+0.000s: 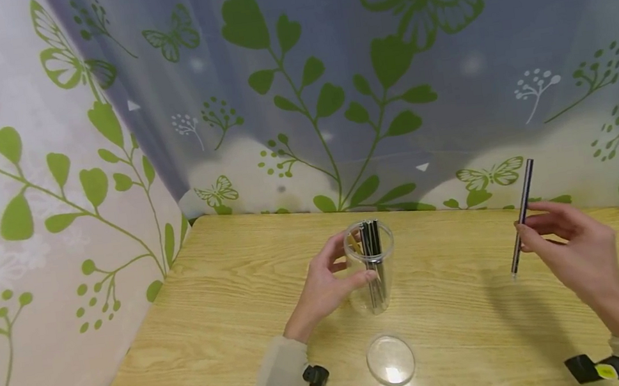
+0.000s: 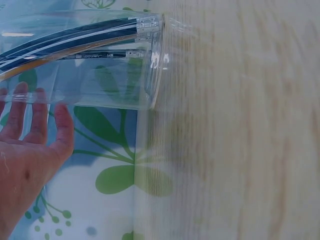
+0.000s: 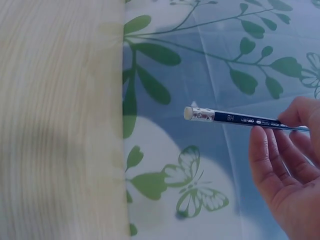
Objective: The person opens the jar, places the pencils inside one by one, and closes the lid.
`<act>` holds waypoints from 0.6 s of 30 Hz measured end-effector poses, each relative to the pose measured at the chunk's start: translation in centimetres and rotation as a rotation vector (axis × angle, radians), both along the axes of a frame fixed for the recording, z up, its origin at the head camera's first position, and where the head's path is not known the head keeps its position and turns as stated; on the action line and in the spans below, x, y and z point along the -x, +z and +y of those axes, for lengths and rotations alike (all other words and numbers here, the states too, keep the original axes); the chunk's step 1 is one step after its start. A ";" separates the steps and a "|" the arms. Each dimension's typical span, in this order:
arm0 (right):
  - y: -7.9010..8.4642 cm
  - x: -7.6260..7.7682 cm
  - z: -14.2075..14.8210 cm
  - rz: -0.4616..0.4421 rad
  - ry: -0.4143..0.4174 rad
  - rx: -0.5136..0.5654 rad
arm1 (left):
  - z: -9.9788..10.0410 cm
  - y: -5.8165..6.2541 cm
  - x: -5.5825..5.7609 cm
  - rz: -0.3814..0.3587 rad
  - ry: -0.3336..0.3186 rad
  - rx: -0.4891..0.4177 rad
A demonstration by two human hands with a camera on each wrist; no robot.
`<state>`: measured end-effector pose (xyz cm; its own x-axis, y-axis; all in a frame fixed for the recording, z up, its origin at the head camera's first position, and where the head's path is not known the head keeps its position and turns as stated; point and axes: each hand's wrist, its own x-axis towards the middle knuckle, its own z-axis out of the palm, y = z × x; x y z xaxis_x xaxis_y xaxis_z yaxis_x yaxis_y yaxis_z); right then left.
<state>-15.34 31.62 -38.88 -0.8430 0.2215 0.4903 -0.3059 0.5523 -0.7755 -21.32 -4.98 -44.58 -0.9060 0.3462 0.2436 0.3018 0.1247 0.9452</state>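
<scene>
A clear, round plastic jar (image 1: pixel 391 251) stands on the table, holding several dark pencils (image 1: pixel 372 240) and a yellowish one. My left hand (image 1: pixel 325 286) grips its side, thumb across the near wall and fingers behind. Through the jar wall (image 2: pixel 100 97) in the left wrist view, silver-banded pencil ends show at the base. Off to the right, my right hand (image 1: pixel 580 250) pinches a dark pencil (image 1: pixel 523 199) between thumb and fingers, raised above the table. Its white eraser (image 3: pixel 188 113) and silver band point down, and "HB" is printed on the barrel.
A clear round lid (image 1: pixel 391 361) lies flat on the wood-grain table (image 1: pixel 229 293), on the near side of the jar. Behind the table hangs a curtain (image 1: pixel 339 151) with green leaves and butterflies, and similar patterned cloth (image 1: pixel 51 263) covers the left side.
</scene>
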 end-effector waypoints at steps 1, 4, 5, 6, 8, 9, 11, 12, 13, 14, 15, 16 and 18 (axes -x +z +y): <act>0.2 0.1 -0.3 0.011 0.002 0.011 | 0.0 0.0 0.0 0.001 0.000 0.000; 0.7 0.2 -1.3 0.044 0.004 0.031 | 0.0 0.0 0.0 0.003 0.003 -0.001; 0.9 0.2 -1.6 0.055 0.006 0.038 | 0.0 0.0 0.0 0.003 0.004 -0.002; 1.1 0.2 -2.0 0.066 0.007 0.046 | 0.0 0.0 0.0 0.003 0.003 -0.002; 1.4 0.2 -2.6 0.085 0.014 0.058 | 0.0 0.0 0.0 0.003 0.003 -0.001; 1.6 0.2 -2.9 0.095 0.021 0.065 | 0.0 0.0 0.0 0.003 0.002 -0.001; 1.9 0.2 -3.4 0.119 0.043 0.076 | 0.0 -0.1 0.1 0.002 -0.002 0.001; 2.0 0.2 -3.6 0.129 0.054 0.081 | 0.0 -0.1 0.1 0.001 -0.004 0.001; 2.2 0.2 -3.8 0.138 0.069 0.089 | 0.0 -0.2 0.1 0.001 -0.006 -0.001; 2.3 0.3 -4.0 0.149 0.082 0.092 | 0.0 -0.2 0.2 0.000 -0.008 -0.002; 2.4 0.3 -4.2 0.159 0.095 0.099 | 0.0 -0.2 0.2 0.000 -0.009 -0.003; 2.5 0.4 -4.4 0.168 0.110 0.108 | 0.0 -0.2 0.2 -0.001 -0.010 -0.003; 2.7 0.6 -4.8 0.193 0.141 0.131 | 0.0 -0.2 0.2 -0.004 -0.009 -0.003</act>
<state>-15.90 26.86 -36.19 -0.7639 0.1804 0.6196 -0.5215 0.3930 -0.7574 -21.50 -4.99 -44.83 -0.9035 0.3540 0.2416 0.2996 0.1187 0.9466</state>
